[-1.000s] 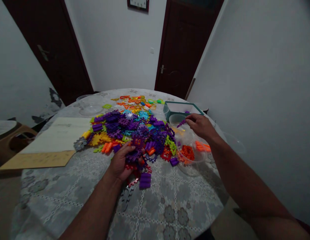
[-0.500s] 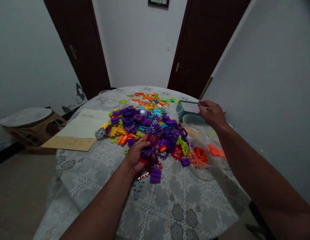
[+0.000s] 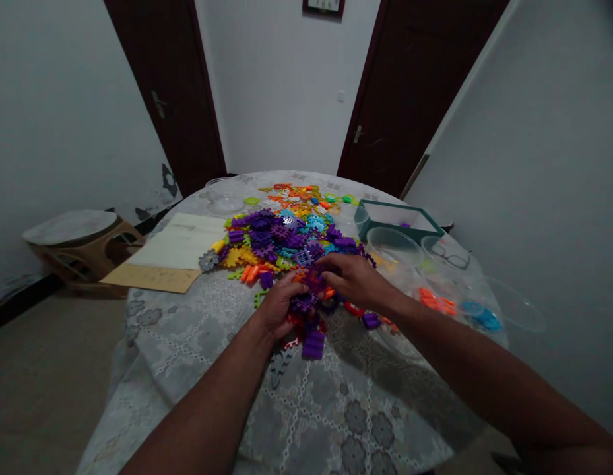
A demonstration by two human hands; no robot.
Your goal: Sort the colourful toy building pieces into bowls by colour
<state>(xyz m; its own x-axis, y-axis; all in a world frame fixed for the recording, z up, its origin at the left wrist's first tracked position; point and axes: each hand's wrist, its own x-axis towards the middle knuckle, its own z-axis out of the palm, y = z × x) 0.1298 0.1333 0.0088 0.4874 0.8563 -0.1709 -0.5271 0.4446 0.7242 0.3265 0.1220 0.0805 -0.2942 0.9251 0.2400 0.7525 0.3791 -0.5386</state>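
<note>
Head view, both hands (image 3: 277,306) (image 3: 356,280), purple pieces (image 3: 305,303) held

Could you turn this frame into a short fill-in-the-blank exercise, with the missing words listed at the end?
1. The left hand holds toothed pieces coloured mostly ____, and the right hand is close beside it.
2. From the wearer's view, the open rectangular box stands to the ____ of the mixed pile.
3. Past the right forearm, the cluster just right of the orange pieces is coloured ____.
4. The pale sheet lies to the ____ of the pile.

Missing words: purple; right; blue; left.
</note>
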